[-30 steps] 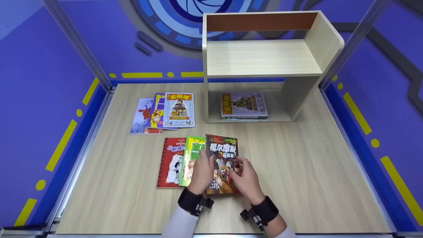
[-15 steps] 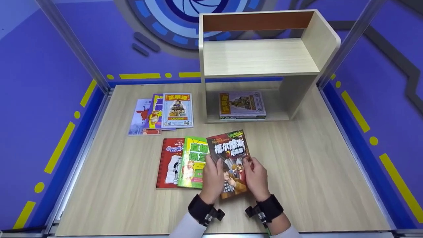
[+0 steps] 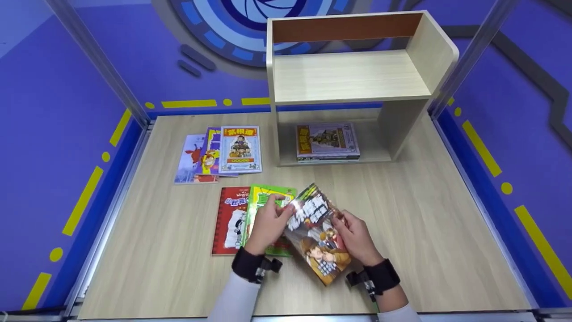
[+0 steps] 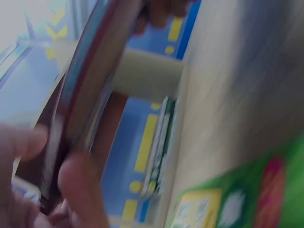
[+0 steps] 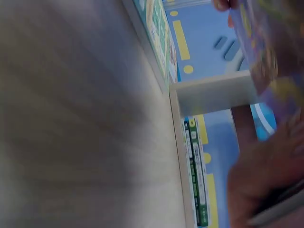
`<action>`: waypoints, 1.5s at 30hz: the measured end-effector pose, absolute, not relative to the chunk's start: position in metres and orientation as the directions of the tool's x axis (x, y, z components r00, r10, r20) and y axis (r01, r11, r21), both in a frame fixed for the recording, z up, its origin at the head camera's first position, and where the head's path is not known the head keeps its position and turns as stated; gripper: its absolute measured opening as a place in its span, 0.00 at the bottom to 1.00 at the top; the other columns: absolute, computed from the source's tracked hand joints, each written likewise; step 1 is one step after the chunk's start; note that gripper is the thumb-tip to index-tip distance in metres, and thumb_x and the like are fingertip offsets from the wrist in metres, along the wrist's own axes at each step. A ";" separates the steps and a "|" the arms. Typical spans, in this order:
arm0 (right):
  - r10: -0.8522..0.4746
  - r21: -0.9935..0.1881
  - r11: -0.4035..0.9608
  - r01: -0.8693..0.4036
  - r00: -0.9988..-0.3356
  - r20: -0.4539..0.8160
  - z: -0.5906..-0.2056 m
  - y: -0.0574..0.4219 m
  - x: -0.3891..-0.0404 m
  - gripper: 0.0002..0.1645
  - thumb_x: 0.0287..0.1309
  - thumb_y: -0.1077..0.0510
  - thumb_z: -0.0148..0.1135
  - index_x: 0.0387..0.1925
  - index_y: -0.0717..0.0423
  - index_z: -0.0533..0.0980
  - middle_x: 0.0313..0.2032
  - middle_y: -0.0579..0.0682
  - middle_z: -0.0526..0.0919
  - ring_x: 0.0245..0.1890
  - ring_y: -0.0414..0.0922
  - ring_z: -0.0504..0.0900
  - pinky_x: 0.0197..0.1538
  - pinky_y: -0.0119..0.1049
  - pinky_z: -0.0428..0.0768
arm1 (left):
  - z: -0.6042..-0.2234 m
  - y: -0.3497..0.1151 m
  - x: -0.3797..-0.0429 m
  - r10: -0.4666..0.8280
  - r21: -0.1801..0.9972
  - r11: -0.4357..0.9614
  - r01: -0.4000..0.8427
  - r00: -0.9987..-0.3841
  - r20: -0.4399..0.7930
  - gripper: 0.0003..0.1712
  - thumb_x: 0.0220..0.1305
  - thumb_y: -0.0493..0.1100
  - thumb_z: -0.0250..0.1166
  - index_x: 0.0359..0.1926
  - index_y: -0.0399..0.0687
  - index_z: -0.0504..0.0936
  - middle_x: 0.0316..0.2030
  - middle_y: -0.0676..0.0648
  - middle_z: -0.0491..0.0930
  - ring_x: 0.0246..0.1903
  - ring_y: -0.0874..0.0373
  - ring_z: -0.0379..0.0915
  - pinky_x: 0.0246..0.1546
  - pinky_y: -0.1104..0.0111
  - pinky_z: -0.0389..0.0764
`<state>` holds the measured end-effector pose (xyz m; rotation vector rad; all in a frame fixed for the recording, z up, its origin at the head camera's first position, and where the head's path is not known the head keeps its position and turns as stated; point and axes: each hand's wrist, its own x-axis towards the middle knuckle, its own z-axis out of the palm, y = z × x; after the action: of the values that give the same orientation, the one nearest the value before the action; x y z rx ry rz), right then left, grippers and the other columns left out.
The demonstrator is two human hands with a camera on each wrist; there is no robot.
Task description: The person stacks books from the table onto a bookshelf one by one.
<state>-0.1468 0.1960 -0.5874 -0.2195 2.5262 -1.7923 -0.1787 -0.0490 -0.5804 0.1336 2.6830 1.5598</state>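
A dark comic-style book [image 3: 319, 243] with white lettering and cartoon figures is held up off the table, tilted to the left at its top. My left hand [image 3: 268, 223] pinches its upper left edge, thumb on the cover. On the opposite edge, my right hand [image 3: 357, 237] grips it with the thumb on the front. In the left wrist view the book [image 4: 90, 71] shows its spine and page edges between thumb and fingers. Beneath the left hand lies a green and yellow book [image 3: 272, 190], overlapping a red book [image 3: 228, 223].
Behind stands a two-tier wooden shelf [image 3: 348, 76]; its lower tier bears a small stack of books [image 3: 328, 141]. At the back left, a white-bordered book [image 3: 240, 150] overlaps a purple book [image 3: 210, 156] and a pale blue book [image 3: 187, 165]. Blue panels enclose the table [image 3: 447, 250].
The dark book has been lifted from beside the green book and turned so its top leans left. My left hand shifted up along its edge, and the right hand moved slightly right.
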 end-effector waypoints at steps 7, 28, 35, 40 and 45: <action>-0.326 -0.925 0.360 -0.121 -0.946 -0.003 -0.603 0.205 -0.153 0.12 0.65 0.46 0.53 0.35 0.48 0.75 0.21 0.44 0.71 0.19 0.37 0.72 0.22 0.30 0.72 | -0.588 -0.063 -0.182 0.402 0.827 0.540 0.159 -0.912 -0.087 0.22 0.62 0.67 0.53 0.46 0.58 0.71 0.27 0.54 0.71 0.27 0.61 0.70 0.29 0.66 0.74; 0.165 -0.983 0.111 0.148 -0.978 -0.128 -0.603 0.234 -0.163 0.24 0.47 0.50 0.72 0.39 0.62 0.73 0.25 0.49 0.79 0.25 0.39 0.78 0.27 0.30 0.77 | -0.599 -0.034 -0.170 0.250 0.873 0.445 0.201 -0.964 0.094 0.14 0.69 0.56 0.51 0.44 0.53 0.67 0.29 0.53 0.68 0.30 0.61 0.67 0.33 0.68 0.73; 0.159 -0.975 0.136 0.178 -0.975 -0.156 -0.605 0.220 -0.158 0.23 0.58 0.43 0.60 0.45 0.56 0.71 0.32 0.51 0.77 0.31 0.42 0.76 0.32 0.31 0.75 | -0.603 -0.024 -0.171 0.081 0.929 0.343 0.139 -0.990 0.118 0.13 0.70 0.54 0.50 0.42 0.50 0.65 0.26 0.51 0.63 0.24 0.61 0.63 0.26 0.69 0.70; 0.188 -0.913 0.389 0.121 -0.981 -0.050 -0.612 0.215 -0.154 0.23 0.62 0.39 0.53 0.41 0.54 0.69 0.29 0.50 0.71 0.30 0.43 0.72 0.30 0.32 0.71 | -0.606 -0.017 -0.171 0.044 0.933 0.352 0.078 -0.997 0.067 0.14 0.71 0.55 0.49 0.40 0.50 0.63 0.25 0.51 0.62 0.22 0.61 0.60 0.23 0.68 0.69; 0.239 -0.886 0.457 0.074 -0.970 0.043 -0.615 0.217 -0.155 0.20 0.61 0.42 0.56 0.34 0.54 0.68 0.24 0.48 0.70 0.24 0.43 0.70 0.24 0.32 0.67 | -0.608 -0.011 -0.173 -0.013 0.917 0.399 0.007 -1.000 0.014 0.19 0.69 0.55 0.51 0.49 0.45 0.67 0.29 0.48 0.69 0.25 0.59 0.67 0.26 0.66 0.74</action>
<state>-0.1553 0.2168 -0.6146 0.3053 2.8165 -1.6993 -0.1733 -0.0109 -0.6077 -0.0055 2.6431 1.7328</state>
